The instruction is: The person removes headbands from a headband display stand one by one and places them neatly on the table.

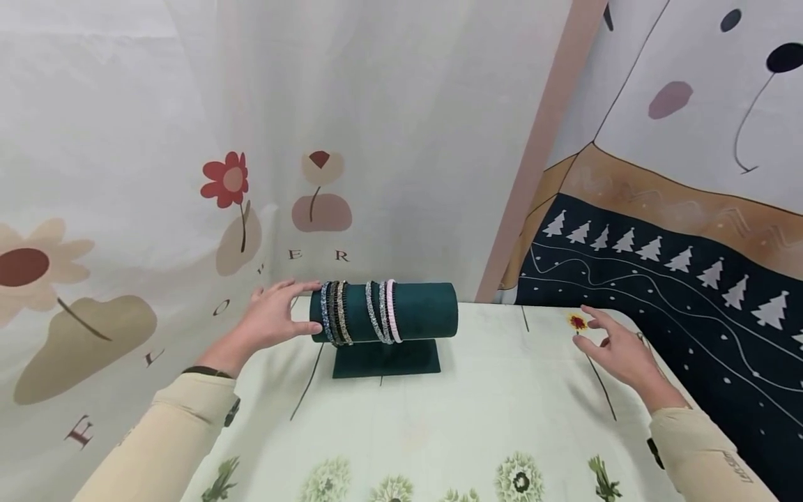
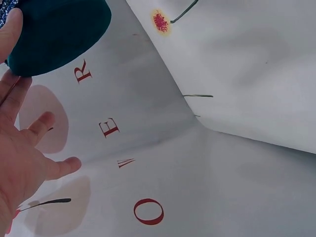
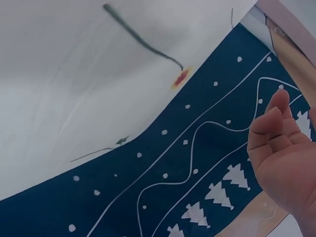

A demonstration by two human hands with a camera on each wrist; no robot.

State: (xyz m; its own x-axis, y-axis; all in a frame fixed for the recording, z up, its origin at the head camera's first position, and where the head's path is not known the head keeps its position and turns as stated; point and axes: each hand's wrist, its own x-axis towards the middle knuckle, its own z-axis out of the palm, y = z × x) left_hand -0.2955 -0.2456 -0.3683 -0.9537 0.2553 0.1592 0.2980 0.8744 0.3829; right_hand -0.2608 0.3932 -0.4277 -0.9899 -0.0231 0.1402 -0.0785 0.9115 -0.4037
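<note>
A dark green velvet bracelet stand (image 1: 426,310) has a horizontal roll on a flat base (image 1: 386,359). Two groups of sparkly bracelets circle the roll: blue (image 1: 325,314), black and gold ones at the left, silver ones and a pink bracelet (image 1: 392,310) nearer the middle. My left hand (image 1: 270,317) holds the roll's left end between thumb and fingers, its fingertips beside the blue bracelet. In the left wrist view, the thumb (image 2: 9,37) lies near that bracelet and the other fingers spread behind. My right hand (image 1: 621,352) hovers over the table's right side, holding nothing, fingers loosely bent.
The stand is on a pale cloth (image 1: 477,418) printed with flowers. A white curtain (image 1: 408,139) with flower prints and letters hangs behind and to the left. At the right hangs a dark blue fabric (image 1: 627,279) with white trees.
</note>
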